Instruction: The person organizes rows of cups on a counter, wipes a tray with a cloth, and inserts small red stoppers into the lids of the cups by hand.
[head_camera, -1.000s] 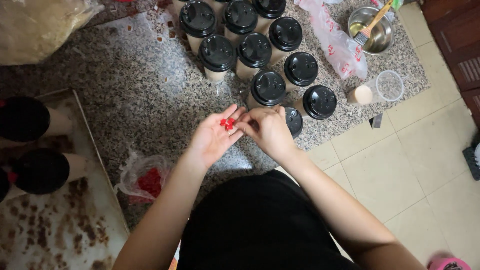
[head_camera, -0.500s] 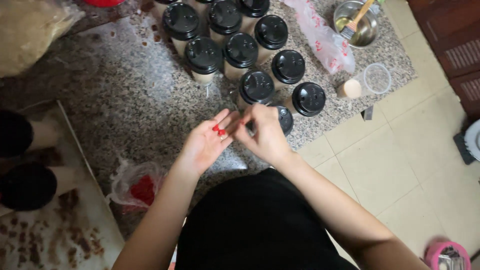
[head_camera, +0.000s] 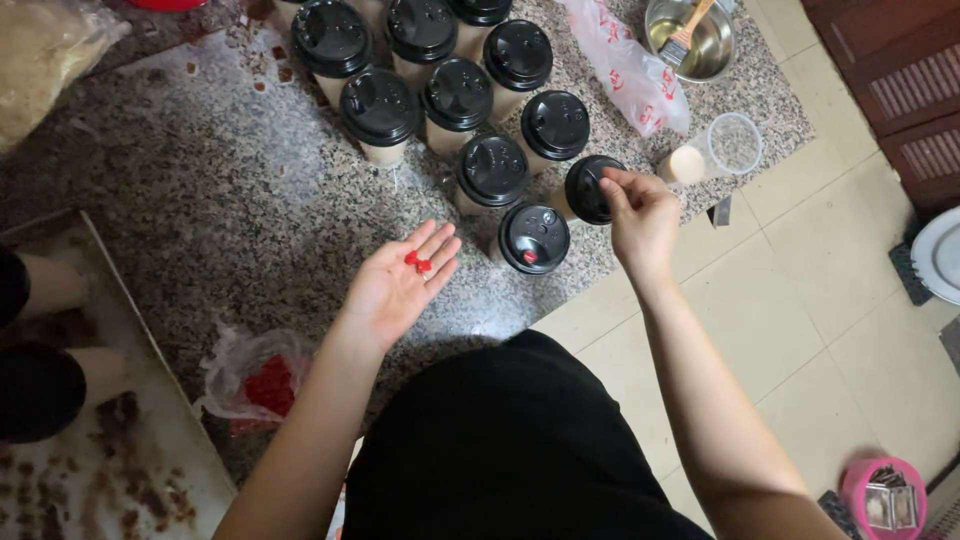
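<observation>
Fingertips of the right hand (head_camera: 640, 215) are pinched down on the black lid (head_camera: 590, 188) of a lidded cup at the counter's edge, apparently pressing a small red stopper into the sip hole, though the plug itself is hidden under the fingers. The left hand (head_camera: 400, 285) is held open, palm up, well to the left of the right hand, with red plugs (head_camera: 418, 263) resting on the fingers. To do it well, each plug is best lined up square over the hole and pushed straight down while the cup is steadied, since it sits near the edge. The cup just left of the right hand (head_camera: 534, 238) already shows a red dot in its lid. Counted: ten black-lidded cups in view on the granite counter (head_camera: 200, 190), two or three loose plugs in the palm (too small to be sure), one plastic bag of red bits (head_camera: 262, 385) below the left hand, one steel bowl (head_camera: 690, 38) with a brush up beyond the right hand.
</observation>
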